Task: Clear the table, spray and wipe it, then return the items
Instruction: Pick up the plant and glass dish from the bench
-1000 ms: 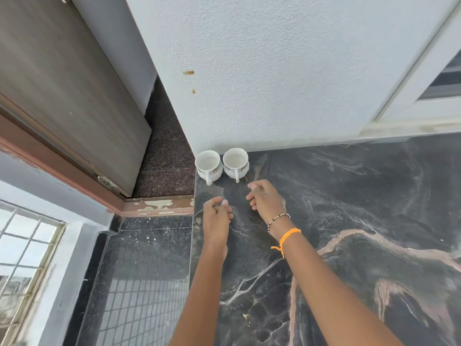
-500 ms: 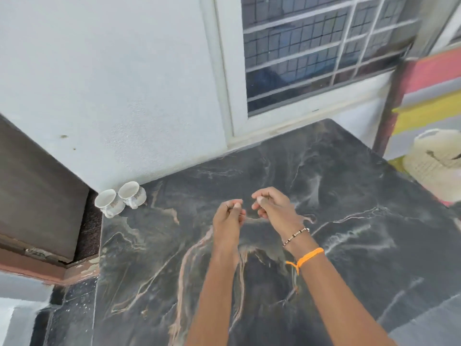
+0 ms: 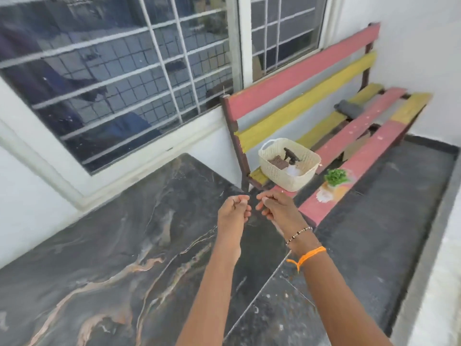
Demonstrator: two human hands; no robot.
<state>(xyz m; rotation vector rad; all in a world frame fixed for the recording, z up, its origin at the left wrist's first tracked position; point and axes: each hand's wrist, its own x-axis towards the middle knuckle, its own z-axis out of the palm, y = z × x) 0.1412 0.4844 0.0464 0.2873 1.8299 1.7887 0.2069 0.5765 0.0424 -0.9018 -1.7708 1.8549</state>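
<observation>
a: what's on the far left?

b: a barred window [image 3: 119,71] set in the white wall, and under it the dark marble worktop [image 3: 99,245] with pale and orange veins running across it.

a: and the hands?

b: both are held out over the worktop's right-hand corner, close together but not touching. the left hand [image 3: 233,212] has its fingers curled in with nothing visible in them, loosely clenched. the right hand [image 3: 277,207] is just beside it, fingers curled the same way, also holding nothing that i can see. its wrist carries a beaded bracelet [image 3: 298,234] and an orange thread [image 3: 308,257].

a: where are the table's items?

b: to the right, on a red and yellow slatted bench [image 3: 324,116] against the wall. a cream woven basket [image 3: 277,171] sits on its near end, with a black spray nozzle [image 3: 290,154], something brown and something white inside. just right of the basket stands a small green plant [image 3: 335,177] in a blurred pot. farther along the seat lies a dark grey rolled thing [image 3: 349,108]; i can't tell what it is.

a: below the bench?

b: dark speckled floor [image 3: 386,233].
</observation>
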